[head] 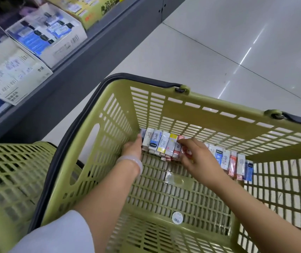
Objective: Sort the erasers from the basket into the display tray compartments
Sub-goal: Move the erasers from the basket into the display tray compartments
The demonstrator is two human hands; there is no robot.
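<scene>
Erasers [161, 144]: small wrapped blocks, white/blue/yellow/red sleeves w/ barcodes, stood on end in a row along the far wall of my green basket [197, 114], 12 to 2 o'clock. Approx 6 between my hands, approx 6 more to the right; blur stops an exact count. My left hand [134, 147] presses straight fingers on the row's left end. My right hand [194, 155] pinches a red-labelled one mid-row. 2 baskets total, second [9, 167] at 9 o'clock. Shelf boxes [45, 33] at 10 to 11 o'clock; only "2B" readable.
</scene>
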